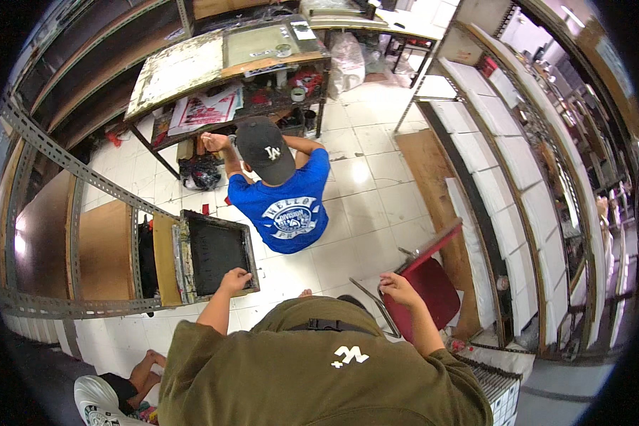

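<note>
My left hand [236, 281] is closed, fingers curled, over the near right corner of a black-faced framed panel [220, 248] with a stained rim. I cannot tell whether it touches the panel or what, if anything, it holds. My right hand [399, 290] is up at the right with its fingers drawn together, in front of a red chair [434, 295]. Anything between those fingers is too small to make out. The chair stands tilted in the picture, with its metal legs toward my right hand.
Ahead, a person in a blue shirt [284, 213] and dark cap squats before a stained worktable [184, 71]. A metal rack [85, 170] stands left, shelves with white stacks [504, 184] right. Another person's leg [145, 376] shows lower left. Bags [348, 64] lie beyond.
</note>
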Demonstrator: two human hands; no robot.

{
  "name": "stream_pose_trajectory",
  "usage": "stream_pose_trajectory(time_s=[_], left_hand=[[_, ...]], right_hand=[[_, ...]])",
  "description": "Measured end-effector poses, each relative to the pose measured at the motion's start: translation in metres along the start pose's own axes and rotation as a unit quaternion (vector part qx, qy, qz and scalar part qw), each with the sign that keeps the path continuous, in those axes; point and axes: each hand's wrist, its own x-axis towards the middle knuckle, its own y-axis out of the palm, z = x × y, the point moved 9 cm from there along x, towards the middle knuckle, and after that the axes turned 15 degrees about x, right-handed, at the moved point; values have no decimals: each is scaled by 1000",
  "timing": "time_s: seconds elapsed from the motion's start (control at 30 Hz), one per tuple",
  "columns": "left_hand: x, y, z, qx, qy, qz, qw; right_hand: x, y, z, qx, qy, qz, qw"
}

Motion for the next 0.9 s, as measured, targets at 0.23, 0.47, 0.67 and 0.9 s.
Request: stream_pose_trajectory(time_s=[0.23,0.47,0.67,0.9], left_hand=[[-96,-104,-198,-245,236,208,917],[-69,-193,-362,-138,379,193,894],[3,-200,-443,-141,364,269,881],[95,-181,-553,-180,297,512,786]], right_hand=[[-39,23,144,154,129,324,925],[19,-42,231,95,119,276,949],[38,-109,250,136,150,220,954],[94,-197,277,204,111,29,972]])
